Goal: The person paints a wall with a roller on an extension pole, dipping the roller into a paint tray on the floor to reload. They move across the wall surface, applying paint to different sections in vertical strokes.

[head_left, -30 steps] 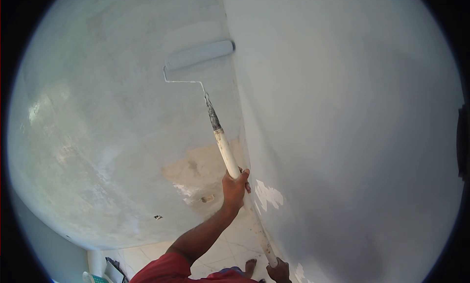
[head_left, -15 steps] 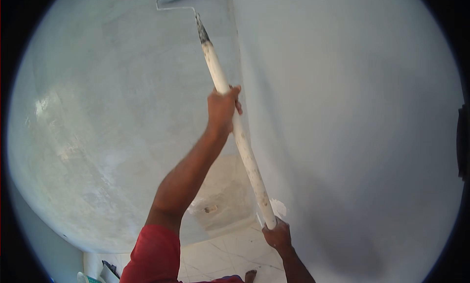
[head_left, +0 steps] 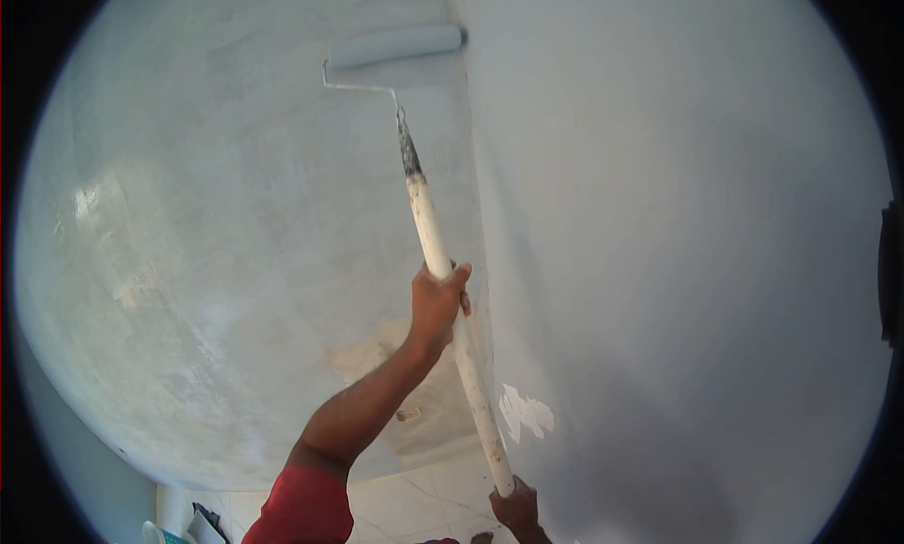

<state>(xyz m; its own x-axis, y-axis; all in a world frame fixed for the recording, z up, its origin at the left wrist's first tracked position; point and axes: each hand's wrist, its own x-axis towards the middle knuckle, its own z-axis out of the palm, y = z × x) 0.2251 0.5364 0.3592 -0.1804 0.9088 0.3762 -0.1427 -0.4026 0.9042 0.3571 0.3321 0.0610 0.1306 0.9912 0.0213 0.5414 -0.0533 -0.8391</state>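
I see the roller [head_left: 400, 47] crosswise beside the wall corner [head_left: 477, 158], up the slanting pole [head_left: 482, 408] from the left hand [head_left: 437, 304], gripping nearer it than the right hand [head_left: 516, 504], wrapped round the lower end.

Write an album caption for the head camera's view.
Left fingers above right fingers, gripping a pole whose roller is beside the wall corner.

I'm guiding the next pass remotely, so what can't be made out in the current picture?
All in the head view:
- Far side of the roller sleeve: hidden by the sleeve itself.
- Lower end of the pole: covered by the right hand.
- Pole surface under the left hand: covered by that hand.
- Foot: cut off by the bottom edge.
- Inside of the wall hole: too small.
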